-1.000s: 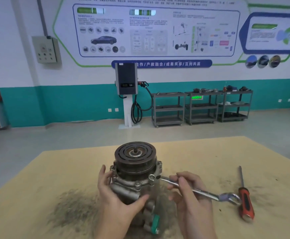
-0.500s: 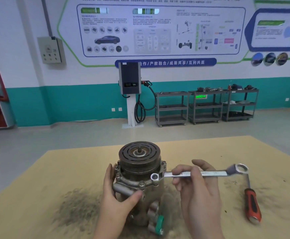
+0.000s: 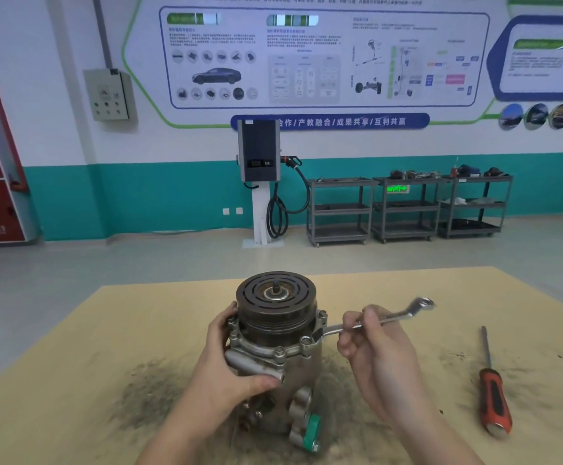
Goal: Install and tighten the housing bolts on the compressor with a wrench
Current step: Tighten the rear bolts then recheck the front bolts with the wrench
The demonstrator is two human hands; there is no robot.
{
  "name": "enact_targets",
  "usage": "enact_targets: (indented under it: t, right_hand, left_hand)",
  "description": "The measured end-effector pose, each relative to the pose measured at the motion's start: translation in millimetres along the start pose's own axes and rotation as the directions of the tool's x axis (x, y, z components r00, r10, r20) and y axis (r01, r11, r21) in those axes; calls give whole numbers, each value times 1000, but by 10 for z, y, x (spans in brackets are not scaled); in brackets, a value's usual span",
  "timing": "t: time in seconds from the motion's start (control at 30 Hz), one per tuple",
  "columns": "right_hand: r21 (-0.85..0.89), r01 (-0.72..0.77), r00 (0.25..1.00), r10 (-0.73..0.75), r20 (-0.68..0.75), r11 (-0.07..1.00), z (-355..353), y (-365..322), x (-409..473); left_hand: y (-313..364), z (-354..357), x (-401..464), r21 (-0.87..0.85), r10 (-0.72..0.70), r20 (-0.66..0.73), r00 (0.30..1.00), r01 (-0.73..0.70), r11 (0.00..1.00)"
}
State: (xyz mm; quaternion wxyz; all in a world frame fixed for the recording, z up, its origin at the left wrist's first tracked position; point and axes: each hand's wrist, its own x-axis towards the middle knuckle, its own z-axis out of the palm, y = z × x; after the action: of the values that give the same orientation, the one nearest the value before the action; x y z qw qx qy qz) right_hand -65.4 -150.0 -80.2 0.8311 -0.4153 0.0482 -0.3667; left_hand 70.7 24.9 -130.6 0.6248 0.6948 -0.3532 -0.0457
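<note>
Grey metal, grimy with dust — the compressor [image 3: 275, 344] is standing upright near the front middle of the desk [image 3: 139, 330], its dark grooved pulley facing up. Bolts are sitting around the flange below the pulley, and the wrench [image 3: 367, 322] is hooked by its ring end onto the bolt [image 3: 317, 338] on the compressor's right side. The wrench's long axis is running from that bolt out to the right and slightly away from the person, its free ring end rising above the desk.

The right hand [image 3: 374, 350] is pinching the wrench shaft about midway along, fingers curled over it, so it is the hand placed to swing the handle. The left hand [image 3: 226, 360] is gripping the compressor body from the left, thumb across the front pipe fitting, bracing it against the turn.

Judging from this, the next swing depends on the ring staying seated on the bolt while the handle is sweeping round it — a slip looks possible.

A red-handled screwdriver [image 3: 494, 397] is lying on the desk well to the right, apart from both hands.
</note>
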Motion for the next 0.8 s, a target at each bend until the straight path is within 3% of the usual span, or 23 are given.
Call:
enact_targets:
  t: [0.07, 0.17, 0.3, 0.4, 0.57, 0.67, 0.8]
  right_hand:
    - [-50, 229, 973, -230, -14, 972, -19, 139, -166]
    - [-191, 494, 867, -498, 31, 848, 7, 285, -365]
    - [-331, 564, 796, -605, -27, 756, 43, 303, -417]
    - [-317, 518, 832, -554, -29, 794, 69, 189, -411]
    - [-30, 423, 905, -424, -42, 906, 101, -149, -226]
    - [-63, 255, 967, -254, 24, 965, 94, -127, -158]
    - [-94, 108, 994, -107, 25, 990, 70, 1, -132]
  left_hand:
    - [5, 24, -6, -40, -6, -4, 1000, 6, 999]
    - [49, 128, -81, -28, 7, -70, 998, -9, 1000]
    - [111, 299, -227, -26, 27, -229, 973, -34, 999]
    - [134, 345, -264, -8, 52, -270, 962, -56, 998]
    - [78, 280, -218, -8, 78, -213, 974, -82, 997]
    - [35, 254, -188, -31, 71, -159, 985, -77, 997]
    - [70, 344, -220, -21, 75, -218, 973, -81, 996]
